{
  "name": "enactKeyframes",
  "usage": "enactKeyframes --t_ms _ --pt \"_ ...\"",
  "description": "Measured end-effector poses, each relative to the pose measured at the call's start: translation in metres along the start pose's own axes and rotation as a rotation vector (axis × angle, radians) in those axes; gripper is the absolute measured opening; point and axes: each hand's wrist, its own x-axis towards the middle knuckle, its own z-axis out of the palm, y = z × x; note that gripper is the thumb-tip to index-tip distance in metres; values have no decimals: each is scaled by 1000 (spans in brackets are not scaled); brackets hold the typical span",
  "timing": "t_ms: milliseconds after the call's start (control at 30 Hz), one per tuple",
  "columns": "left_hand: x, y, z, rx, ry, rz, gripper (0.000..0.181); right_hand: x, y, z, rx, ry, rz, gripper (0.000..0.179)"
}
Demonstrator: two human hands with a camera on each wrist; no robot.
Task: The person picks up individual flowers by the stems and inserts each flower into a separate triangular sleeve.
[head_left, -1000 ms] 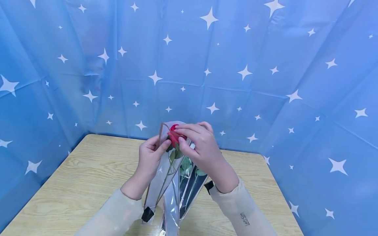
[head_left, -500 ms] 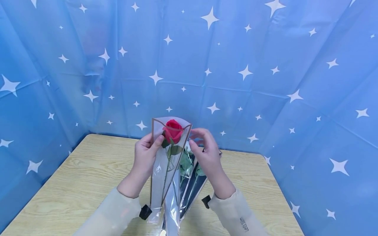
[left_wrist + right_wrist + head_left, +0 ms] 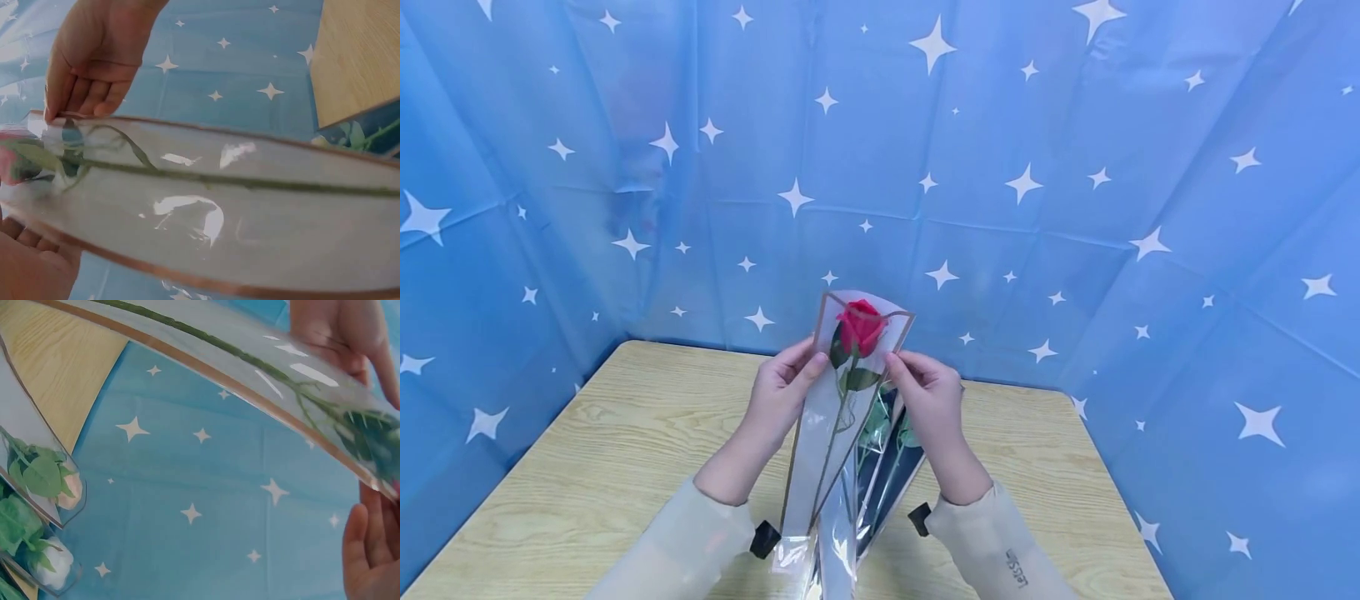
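Observation:
A red rose (image 3: 861, 327) with green leaves and a long stem lies inside a flat wrapping sleeve (image 3: 820, 433), clear in front, whitish behind, with brown edging. My left hand (image 3: 781, 387) pinches the sleeve's left edge just below the bloom, thumb in front. My right hand (image 3: 928, 392) pinches the opposite edge between thumb and fingers. The sleeve is raised and tilted, its wide end away from me. In the left wrist view the green stem (image 3: 250, 182) runs along the sleeve between both hands. The right wrist view cuts off most of the bloom.
Several more wrapped flowers lie under the held one on the wooden table (image 3: 647, 433), among them a white rose (image 3: 53, 565) and a pale peach one (image 3: 70, 490). A dark sleeve (image 3: 891, 475) shows at right. A blue star-patterned curtain (image 3: 880, 150) hangs behind the table.
My right hand has come off the bloom and moved down to grip the sleeve's right edge. The rose is uncovered, and the sleeve has shifted right and away from me.

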Motion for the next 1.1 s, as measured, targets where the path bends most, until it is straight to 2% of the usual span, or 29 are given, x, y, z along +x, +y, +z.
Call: enactKeyframes --t_ms 167,333,400,533,633,833,1100 --pt "-3 -22 -5 73 -144 -126 48 4 5 -5 74 99 91 23" --pt "-13 -49 -9 98 -322 -240 57 7 11 -12 120 162 160 29" --pt "-18 -59 -10 110 -369 -269 61 8 14 -15 141 175 183 30" --pt "-27 -76 -11 167 -402 -291 59 10 19 -19 185 188 218 32" --pt "-34 -85 -10 195 -427 -293 46 10 21 -21 204 203 236 32" --pt "-50 -103 -7 219 -521 -310 24 14 28 -28 216 280 268 34" --pt "-63 -118 -10 279 -532 -303 19 21 45 -42 286 376 302 35"
